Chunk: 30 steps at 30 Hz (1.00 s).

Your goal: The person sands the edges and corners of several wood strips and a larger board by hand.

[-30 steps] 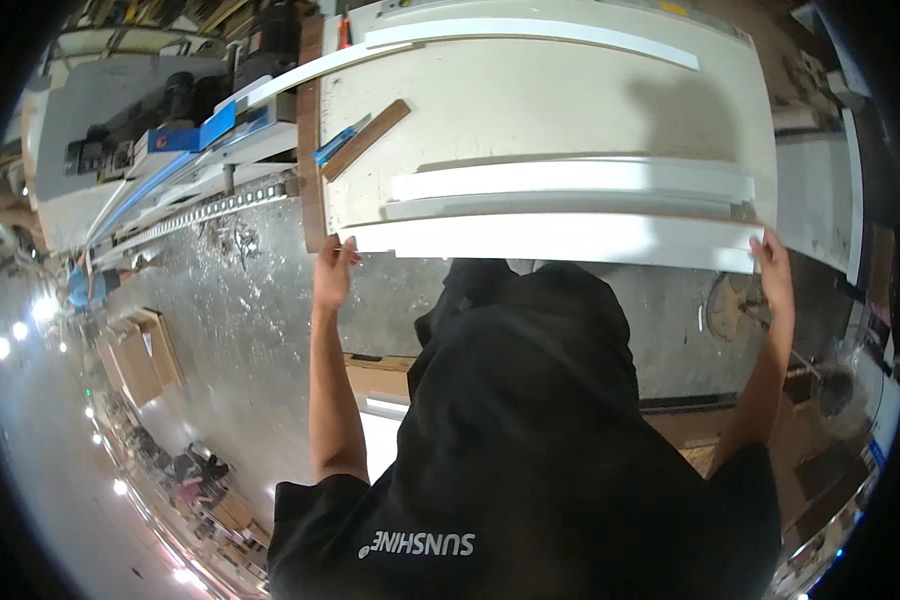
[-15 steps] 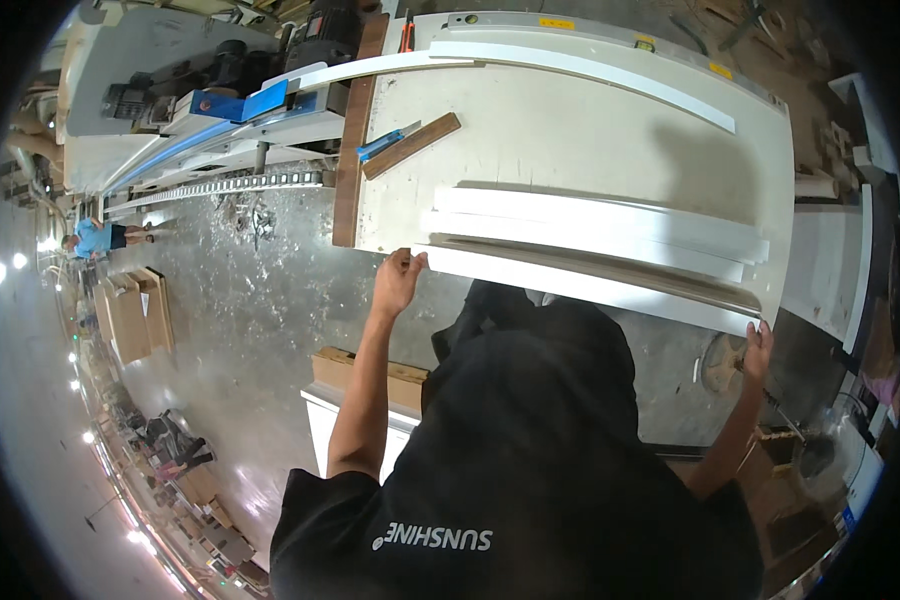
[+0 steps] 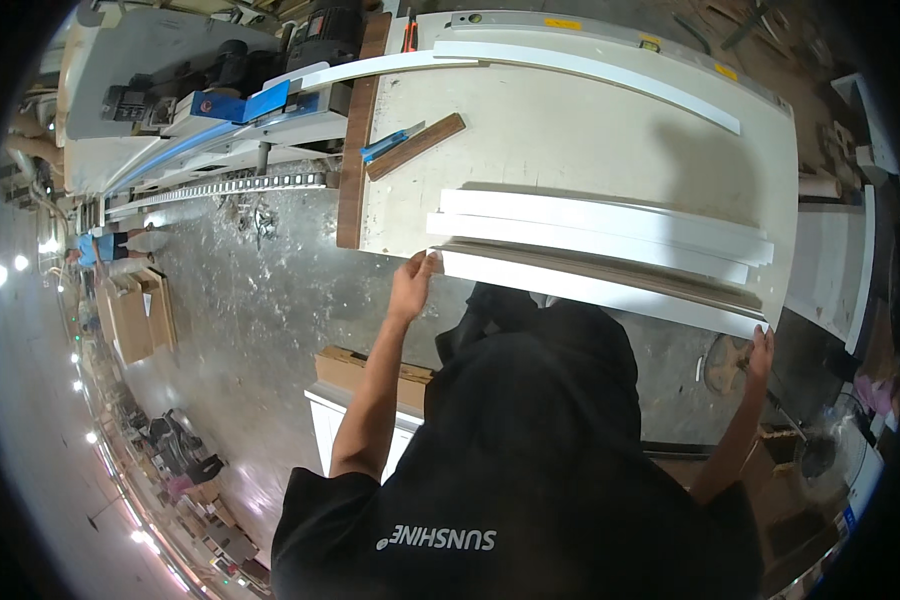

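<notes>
My left hand (image 3: 411, 285) pinches the left end of a long white strip (image 3: 600, 294) at the near edge of the worktable (image 3: 570, 125). At the strip's other end, the fingers of my right hand (image 3: 761, 352) are closed on its corner. The held strip shows a white face toward me and a brownish edge along its far side. Just beyond it, two more white strips (image 3: 590, 238) lie side by side, nearly parallel to it.
Farther back lie a narrow white strip (image 3: 610, 78), a spirit level (image 3: 610, 38), a blue-handled cutter (image 3: 384, 148) beside a brown wooden piece (image 3: 417, 147), and an orange utility knife (image 3: 410, 38). Machinery (image 3: 240, 100) stands at left; a cardboard-topped white cabinet (image 3: 355, 410) stands near my left arm.
My left hand has shifted slightly right and its fingers have moved at the strip's end. My right hand stays nearly in place. In the far left background, a person has moved a little.
</notes>
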### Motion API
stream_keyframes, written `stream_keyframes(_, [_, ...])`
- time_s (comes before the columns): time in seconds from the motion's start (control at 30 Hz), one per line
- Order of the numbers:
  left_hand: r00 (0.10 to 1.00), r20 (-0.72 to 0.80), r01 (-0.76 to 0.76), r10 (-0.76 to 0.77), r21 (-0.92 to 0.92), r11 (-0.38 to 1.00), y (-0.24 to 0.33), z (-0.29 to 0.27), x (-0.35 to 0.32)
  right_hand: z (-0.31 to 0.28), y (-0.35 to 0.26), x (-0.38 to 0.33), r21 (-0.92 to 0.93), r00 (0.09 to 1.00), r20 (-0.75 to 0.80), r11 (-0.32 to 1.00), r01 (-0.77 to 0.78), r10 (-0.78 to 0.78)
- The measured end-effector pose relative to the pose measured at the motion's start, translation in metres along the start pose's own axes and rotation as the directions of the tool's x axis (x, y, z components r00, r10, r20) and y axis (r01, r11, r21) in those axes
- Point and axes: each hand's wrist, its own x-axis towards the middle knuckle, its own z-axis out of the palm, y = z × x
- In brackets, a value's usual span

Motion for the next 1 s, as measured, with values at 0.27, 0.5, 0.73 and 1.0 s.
stream_keyframes(0.27, [0.996, 0.038, 0.080, -0.075, -0.139, 0.987, -0.009, -0.018, 0.081, -0.022, -0.104, 0.000, -0.215, 0.922, -0.147, 0.921, 0.324, -0.358])
stream_keyframes(0.5, [0.940, 0.325, -0.133, 0.103, 0.072, 0.989, 0.014, -0.019, 0.129, 0.013, -0.180, 0.048, -0.331, 0.969, 0.194, 0.920, 0.210, -0.151])
stream_keyframes(0.73, [0.845, 0.531, 0.037, -0.059, 0.052, 0.998, 0.037, -0.003, 0.156, 0.067, -0.211, 0.069, -0.243, 0.900, 0.425, 0.970, 0.005, 0.102])
stream_keyframes(1.0, [0.863, 0.467, 0.137, -0.194, 0.153, 0.979, 0.063, 0.013, 0.146, 0.081, -0.207, 0.077, -0.169, 0.908, 0.374, 0.976, -0.134, 0.189])
